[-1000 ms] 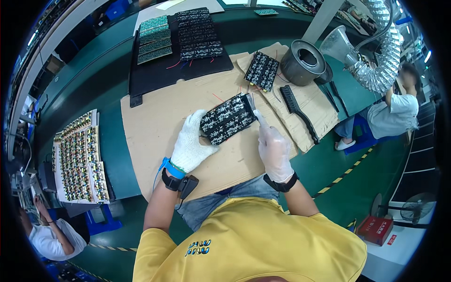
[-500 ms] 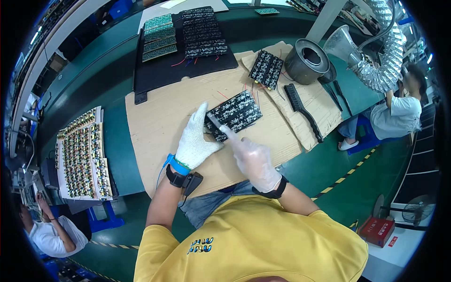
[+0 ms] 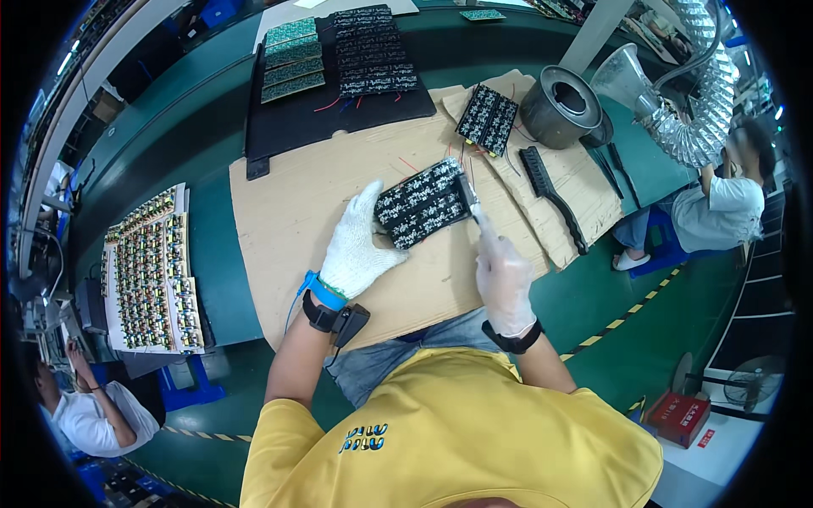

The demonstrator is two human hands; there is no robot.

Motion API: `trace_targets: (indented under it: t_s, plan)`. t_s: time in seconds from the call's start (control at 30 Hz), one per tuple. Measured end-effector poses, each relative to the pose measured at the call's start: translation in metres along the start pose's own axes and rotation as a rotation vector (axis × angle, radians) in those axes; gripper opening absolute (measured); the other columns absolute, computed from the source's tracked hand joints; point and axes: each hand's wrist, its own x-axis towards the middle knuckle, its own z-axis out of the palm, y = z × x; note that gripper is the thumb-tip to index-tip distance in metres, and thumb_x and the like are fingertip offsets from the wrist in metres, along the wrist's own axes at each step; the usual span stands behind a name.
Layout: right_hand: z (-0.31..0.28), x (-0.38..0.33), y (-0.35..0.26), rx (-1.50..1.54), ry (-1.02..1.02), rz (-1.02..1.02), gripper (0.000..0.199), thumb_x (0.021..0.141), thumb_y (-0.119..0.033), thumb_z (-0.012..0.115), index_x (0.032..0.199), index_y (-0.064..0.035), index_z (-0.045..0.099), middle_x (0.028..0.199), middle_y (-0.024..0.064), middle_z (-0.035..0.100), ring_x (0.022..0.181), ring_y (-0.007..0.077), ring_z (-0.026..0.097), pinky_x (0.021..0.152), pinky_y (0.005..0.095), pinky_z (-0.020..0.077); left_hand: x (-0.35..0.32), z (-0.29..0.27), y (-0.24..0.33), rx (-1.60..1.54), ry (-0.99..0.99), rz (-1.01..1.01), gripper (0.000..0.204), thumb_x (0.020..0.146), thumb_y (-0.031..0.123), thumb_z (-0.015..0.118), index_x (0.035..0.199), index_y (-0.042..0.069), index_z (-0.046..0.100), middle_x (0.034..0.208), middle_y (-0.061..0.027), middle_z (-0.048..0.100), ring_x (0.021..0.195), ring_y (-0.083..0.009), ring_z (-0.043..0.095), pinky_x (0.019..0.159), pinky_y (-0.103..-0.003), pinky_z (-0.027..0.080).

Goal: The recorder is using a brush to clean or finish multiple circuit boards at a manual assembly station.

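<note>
Where the black circuit board (image 3: pixel 422 203) is held: over the cardboard (image 3: pixel 296 224), between both hands; whether it is rested flat or raised cannot be told.
Left hand (image 3: pixel 360 245): the board's left end is held between widely parted thumb and fingers.
Right hand (image 3: pixel 505 284): the flat-ended tool (image 3: pixel 471 200) is gripped in closed fingers, its head set at the board's right end.
Tool head: small parts could be scraped or knocked off if too much force were applied.
Board grip: the board could be twisted free, as only one end is held.
Red wires (image 3: pixel 408 164): these could be snagged or tugged loose by a stray stroke.
Gloved fingertips: these could be struck if a stroke were carried too far left.
Hidden: the board's underside is not shown; the tool handle is mostly covered by the right hand; whether the head is touching cannot be made out.
</note>
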Motion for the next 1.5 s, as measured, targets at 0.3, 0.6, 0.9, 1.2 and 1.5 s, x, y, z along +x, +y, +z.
trace_targets:
  t_s: [0.3, 0.6, 0.9, 1.2, 1.5]
  plan:
    - [0.002, 0.004, 0.023, -0.05, 0.029, 0.049, 0.071, 0.087, -0.003, 0.068, 0.155, -0.0193, 0.056, 0.071, 0.0105, 0.06, 0.059, 0.0304, 0.063, 0.054, 0.0438, 0.0514, -0.002, -0.001, 0.008, -0.067, 0.013, -0.013, 0.113, 0.067, 0.018, 0.094, 0.161, 0.0, 0.033, 0.15, -0.0271, 0.052, 0.129, -0.0385, 0.062, 0.109, -0.044, 0.053]
    - [0.009, 0.019, -0.037, 0.26, -0.11, -0.231, 0.072, 0.086, 0.0, 0.066, 0.155, -0.0193, 0.056, 0.07, 0.0113, 0.06, 0.059, 0.03, 0.063, 0.054, 0.0429, 0.051, 0.0, 0.001, 0.001, -0.056, 0.044, 0.02, 0.116, 0.067, 0.02, 0.095, 0.162, -0.001, 0.031, 0.147, -0.0274, 0.055, 0.128, -0.0382, 0.063, 0.108, -0.044, 0.053]
    - [-0.005, 0.008, -0.02, 0.125, -0.13, -0.164, 0.066, 0.086, 0.0, 0.067, 0.15, -0.0145, 0.061, 0.074, 0.0142, 0.064, 0.063, 0.0315, 0.066, 0.057, 0.0442, 0.0529, 0.0, 0.002, 0.0, 0.2, 0.132, 0.155, 0.114, 0.067, 0.02, 0.094, 0.161, -0.001, 0.033, 0.144, -0.0252, 0.056, 0.129, -0.0388, 0.062, 0.109, -0.045, 0.052]
    - [-0.015, 0.024, 0.06, 0.536, 0.273, 0.126, 0.049, 0.104, -0.003, 0.06, 0.152, -0.0074, 0.058, 0.073, 0.0029, 0.059, 0.057, 0.0105, 0.052, 0.056, 0.0288, 0.0452, -0.001, -0.004, 0.019, 0.293, 0.114, 0.208, 0.106, 0.066, 0.024, 0.094, 0.156, 0.005, 0.042, 0.144, -0.023, 0.054, 0.133, -0.0399, 0.055, 0.116, -0.049, 0.046]
    - [0.002, 0.015, 0.072, 1.117, 0.272, 0.343, 0.042, 0.113, -0.014, 0.052, 0.152, 0.0, 0.056, 0.078, -0.0074, 0.05, 0.062, 0.0015, 0.041, 0.056, 0.0198, 0.035, 0.04, 0.016, 0.059, 0.467, 0.012, 0.112, 0.077, 0.07, 0.027, 0.09, 0.137, 0.005, 0.057, 0.134, -0.0219, 0.06, 0.127, -0.0414, 0.057, 0.109, -0.051, 0.047]
